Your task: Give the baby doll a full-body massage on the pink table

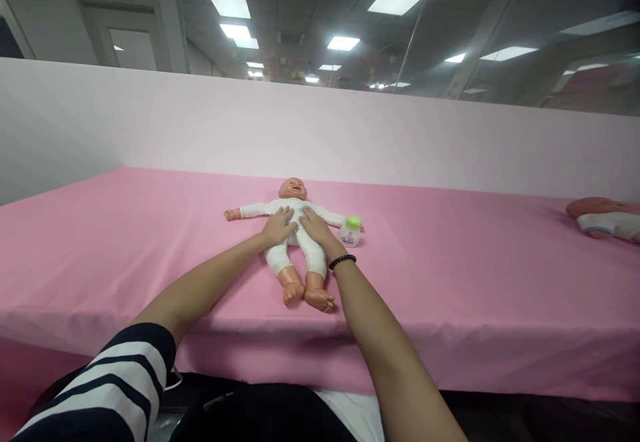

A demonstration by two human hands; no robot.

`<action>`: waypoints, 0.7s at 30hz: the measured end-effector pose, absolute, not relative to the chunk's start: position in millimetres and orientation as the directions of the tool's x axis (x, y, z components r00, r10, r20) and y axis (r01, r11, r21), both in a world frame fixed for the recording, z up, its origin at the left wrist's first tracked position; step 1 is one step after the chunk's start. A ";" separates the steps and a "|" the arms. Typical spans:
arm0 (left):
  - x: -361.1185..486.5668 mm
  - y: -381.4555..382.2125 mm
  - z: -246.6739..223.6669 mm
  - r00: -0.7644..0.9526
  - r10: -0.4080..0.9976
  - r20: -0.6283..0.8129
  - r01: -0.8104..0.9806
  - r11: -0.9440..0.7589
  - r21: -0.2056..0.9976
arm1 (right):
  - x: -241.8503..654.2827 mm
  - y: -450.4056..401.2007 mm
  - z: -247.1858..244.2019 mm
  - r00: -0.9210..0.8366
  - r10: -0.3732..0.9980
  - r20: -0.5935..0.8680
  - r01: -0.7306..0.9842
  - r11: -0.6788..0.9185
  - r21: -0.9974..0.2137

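A baby doll (pixel 296 253) in a white suit lies on its back on the pink-covered table, head away from me and bare feet towards me. Its arms are stretched out to both sides. My left hand (pixel 279 227) rests flat on the left side of its belly, fingers extended. On the other side of the belly lies my right hand (pixel 316 226), also flat with fingers stretched out and a dark beaded bracelet (pixel 343 261) at the wrist. Just right of that hand stands a small clear bottle (pixel 350 236) with a green cap, partly covering the doll's hand.
A second doll (pixel 607 219) lies at the right edge of the table and is cut off by the frame. The pink cloth (pixel 470 275) hangs over the front edge near me. Behind the table runs a low white wall (pixel 320 132) with glass above it.
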State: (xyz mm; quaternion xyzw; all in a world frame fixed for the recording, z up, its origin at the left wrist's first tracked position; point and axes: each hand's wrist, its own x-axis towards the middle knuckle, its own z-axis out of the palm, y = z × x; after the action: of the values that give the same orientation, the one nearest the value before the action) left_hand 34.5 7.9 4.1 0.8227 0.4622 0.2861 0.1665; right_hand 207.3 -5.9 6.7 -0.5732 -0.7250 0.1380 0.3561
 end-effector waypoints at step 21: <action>-3.5 35.9 3.4 0.338 0.861 0.380 0.767 -0.486 0.419 | 240.3 5.9 -9.5 0.150 0.954 0.261 0.798 0.039 -0.602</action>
State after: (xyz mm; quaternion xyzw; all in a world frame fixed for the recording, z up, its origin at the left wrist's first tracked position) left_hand -3.5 35.9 3.4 0.8138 0.5000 0.2844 0.0830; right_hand 240.3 5.9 -9.5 -0.6830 -0.6410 0.1183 0.3296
